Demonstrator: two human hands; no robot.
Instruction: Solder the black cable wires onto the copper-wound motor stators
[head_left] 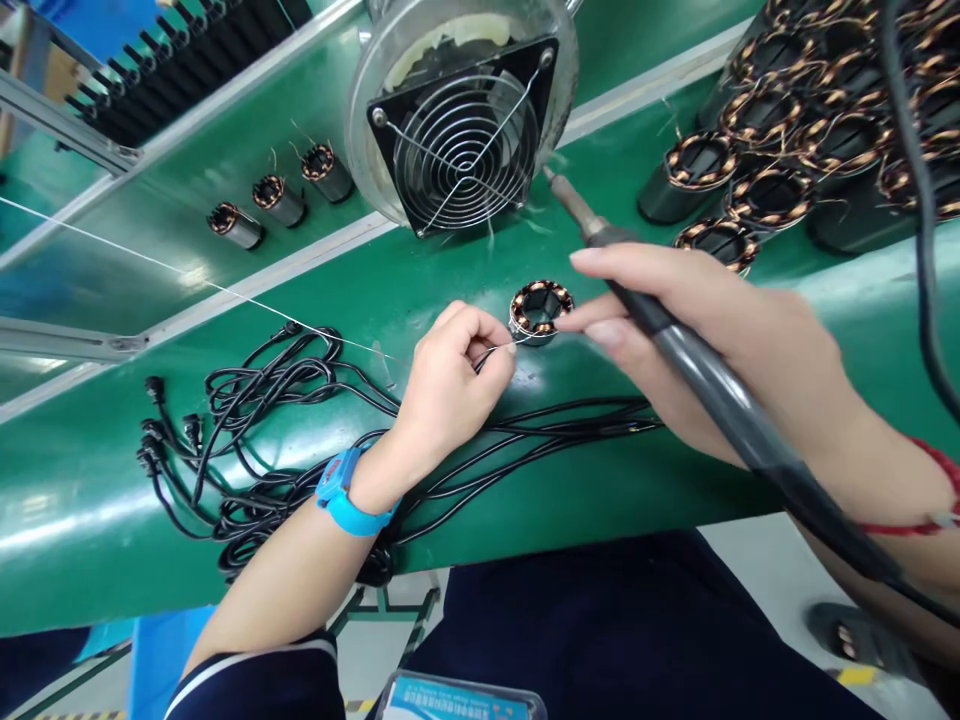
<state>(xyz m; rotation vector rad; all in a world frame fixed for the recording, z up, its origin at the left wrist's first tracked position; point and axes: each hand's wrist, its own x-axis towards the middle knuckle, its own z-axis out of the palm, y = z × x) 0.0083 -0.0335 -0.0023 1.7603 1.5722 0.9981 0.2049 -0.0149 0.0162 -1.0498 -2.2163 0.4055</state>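
Note:
A small motor stator (540, 310) with copper windings sits on the green bench (90, 520). My left hand (450, 385), with a blue wrist strap, is closed in a pinch on a thin wire just left of the stator. My right hand (705, 330) is wrapped round the black handle of a soldering iron (720, 390). Its metal tip (566, 195) points up and away, above the stator. My right fingertips reach toward the stator's right side.
A bundle of black cables (262, 440) lies left of my hands. A round extractor fan (465, 130) stands behind the stator. Several wound stators (795, 120) are heaped at the back right. Three more (277, 200) stand at the back left. A thin solder wire (150, 262) stretches in from the left.

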